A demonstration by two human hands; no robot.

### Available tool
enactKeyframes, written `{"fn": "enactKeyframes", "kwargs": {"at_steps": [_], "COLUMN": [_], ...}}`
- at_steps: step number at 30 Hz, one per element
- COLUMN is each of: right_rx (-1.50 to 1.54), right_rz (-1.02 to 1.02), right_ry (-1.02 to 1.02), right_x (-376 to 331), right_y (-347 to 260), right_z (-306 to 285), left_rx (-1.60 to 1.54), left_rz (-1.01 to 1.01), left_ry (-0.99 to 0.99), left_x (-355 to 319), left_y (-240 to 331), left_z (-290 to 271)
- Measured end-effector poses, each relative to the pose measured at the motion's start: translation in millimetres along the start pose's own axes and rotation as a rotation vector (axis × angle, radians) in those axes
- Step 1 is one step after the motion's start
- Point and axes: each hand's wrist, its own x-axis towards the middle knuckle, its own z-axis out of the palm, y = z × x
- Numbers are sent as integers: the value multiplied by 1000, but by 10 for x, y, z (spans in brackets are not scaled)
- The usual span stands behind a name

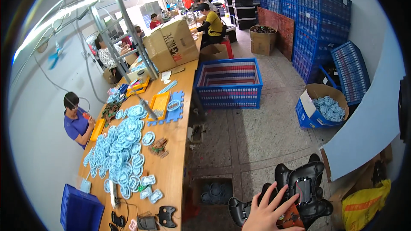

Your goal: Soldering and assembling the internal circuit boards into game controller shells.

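Observation:
At the lower right, my left hand (266, 214) reaches over a cluster of black game controllers. Its fingers are spread, and they lie on or just above the pieces. One controller (314, 186) beyond the fingertips shows a rectangular recess in its middle. Another black controller part (239, 210) sticks out to the left of the hand. Beside the thumb an orange-red circuit board (292, 216) shows, partly covered by the hand. What supports the controllers is hidden. My right hand is out of the picture.
A wooden table (173, 169) on the left bears a heap of light-blue rings (122, 145) and a black controller shell (167, 216). A blue crate (229, 98) and a box of blue rings (319, 122) stand on the floor. Several people work along the table.

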Motion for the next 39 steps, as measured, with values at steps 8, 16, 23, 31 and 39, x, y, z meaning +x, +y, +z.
{"fn": "enactKeyframes", "kwargs": {"at_steps": [8,16,23,31,39], "right_rx": [-34,-171,-310,-608,-839], "right_rz": [-70,-247,-577,-1491,-2479], "right_ry": [56,118,285,709,981], "right_x": [-166,-508,-1399,-5051,-7914], "right_y": [-1259,-2116,-2917,-3558,-1431], "right_z": [91,409,683,1717,3280], "left_rx": [-84,-101,-326,-417,-495], "left_rz": [65,166,485,925,1301], "left_ry": [-38,-106,-411,-651,-1038], "left_x": [1244,1495,1600,1385,431], "left_y": [337,764,1538,2654,4149], "left_z": [152,125,492,1709,2836]}}
